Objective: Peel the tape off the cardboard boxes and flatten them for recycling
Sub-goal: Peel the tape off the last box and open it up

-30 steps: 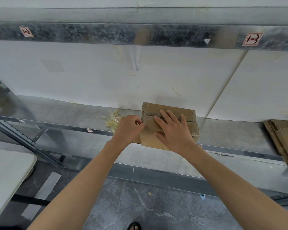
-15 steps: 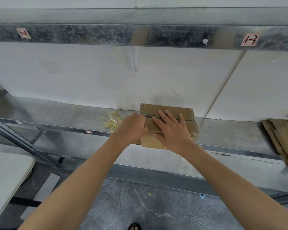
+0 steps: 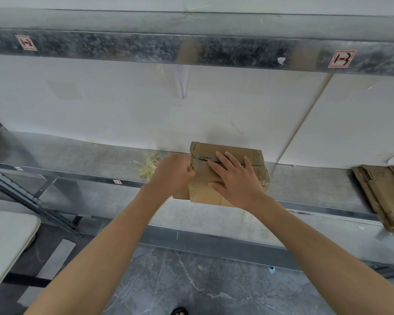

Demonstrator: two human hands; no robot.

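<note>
A small brown cardboard box (image 3: 257, 159) sits on the metal shelf (image 3: 82, 160) against the white back wall, its top seam running left to right. My right hand (image 3: 236, 178) lies flat on the box top with fingers spread, pressing it down. My left hand (image 3: 172, 173) is curled at the box's left edge, fingertips at the seam end where the tape is; the tape itself is hard to make out. A crumpled wad of peeled clear tape (image 3: 148, 167) lies on the shelf just left of my left hand.
Flattened cardboard (image 3: 387, 194) is stacked on the shelf at the far right. An upper shelf beam (image 3: 191, 50) with labels runs overhead. A white table corner (image 3: 7, 235) stands at lower left. Grey tiled floor lies below.
My left hand has shifted slightly along the box's left edge at the seam and looks motion-blurred. My right hand stays flat on the box top.
</note>
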